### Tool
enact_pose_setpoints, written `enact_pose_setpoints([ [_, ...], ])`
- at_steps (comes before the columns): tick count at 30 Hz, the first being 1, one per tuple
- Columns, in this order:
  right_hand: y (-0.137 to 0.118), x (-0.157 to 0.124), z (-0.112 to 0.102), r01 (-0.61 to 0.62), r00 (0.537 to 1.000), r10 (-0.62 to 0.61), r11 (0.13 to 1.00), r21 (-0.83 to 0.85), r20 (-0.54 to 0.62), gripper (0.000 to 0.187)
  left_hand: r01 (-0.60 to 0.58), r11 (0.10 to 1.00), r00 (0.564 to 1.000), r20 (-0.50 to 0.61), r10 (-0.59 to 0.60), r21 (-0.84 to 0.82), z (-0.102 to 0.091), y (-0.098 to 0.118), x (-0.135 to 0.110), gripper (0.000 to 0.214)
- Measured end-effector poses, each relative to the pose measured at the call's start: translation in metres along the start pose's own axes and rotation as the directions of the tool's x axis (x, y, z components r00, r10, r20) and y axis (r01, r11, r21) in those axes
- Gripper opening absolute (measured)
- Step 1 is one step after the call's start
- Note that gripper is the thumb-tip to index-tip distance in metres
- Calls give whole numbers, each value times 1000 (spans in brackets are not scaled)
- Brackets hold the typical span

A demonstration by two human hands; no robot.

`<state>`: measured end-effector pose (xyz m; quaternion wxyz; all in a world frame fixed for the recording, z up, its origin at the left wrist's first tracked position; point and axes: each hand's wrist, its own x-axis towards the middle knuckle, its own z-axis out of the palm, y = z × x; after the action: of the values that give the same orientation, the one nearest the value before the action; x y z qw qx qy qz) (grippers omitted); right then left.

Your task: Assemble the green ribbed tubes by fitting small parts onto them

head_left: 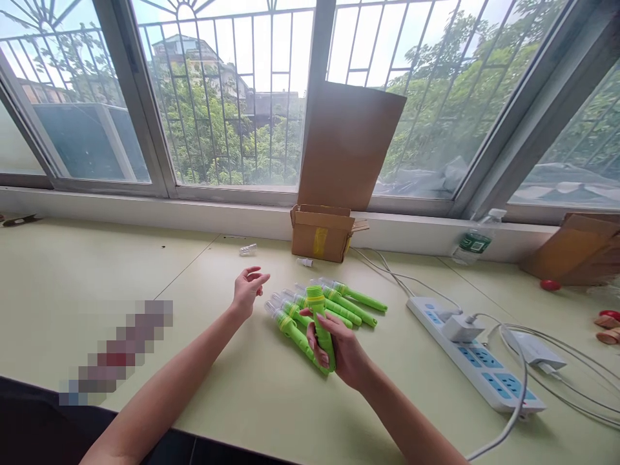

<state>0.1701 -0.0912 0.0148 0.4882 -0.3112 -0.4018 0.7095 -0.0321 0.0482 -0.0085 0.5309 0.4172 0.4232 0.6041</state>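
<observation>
My right hand [341,345] is wrapped round a green plastic handle [317,316], held upright with its threaded open top showing. Under and behind it, several similar green handles with clear caps [351,297] lie side by side on the table, partly hidden by this hand. To their left, my left hand [248,292] hovers over the table with fingers apart and slightly curled, holding nothing. Beyond the hands lie two small clear plastic pieces, one ridged [248,249] and one with a whitish end [305,261].
A small cardboard box [322,236] stands against the window ledge, a tall brown board [351,142] behind it. On the right are a white power strip [477,355] with cables, a plastic bottle [477,240] and another carton [571,252]. A blurred-out patch [121,355] covers something at left.
</observation>
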Motion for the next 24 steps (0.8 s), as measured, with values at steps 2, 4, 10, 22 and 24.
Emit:
enact_pose_setpoints([
  [2,1,0,0,4,1000,-4,1000,-1,8,25,12,999,1000,14,-12,37,0,1,1,56],
  [4,1,0,0,10,1000,-10,1000,0,10,25,30,996,999,38,-33,79,1,1,1,54],
  [10,-1,0,0,10,1000,-10,1000,4,3,25,19,986,994,104,-36,165,1,-3,2,48],
  [22,0,1,0,-3,1000,3,1000,4,4,26,-50,971,992,122,22,233,1,-8,3,40],
  [24,-1,1,0,-3,1000,3,1000,3,0,25,-50,973,994,108,26,227,0,-8,3,39],
])
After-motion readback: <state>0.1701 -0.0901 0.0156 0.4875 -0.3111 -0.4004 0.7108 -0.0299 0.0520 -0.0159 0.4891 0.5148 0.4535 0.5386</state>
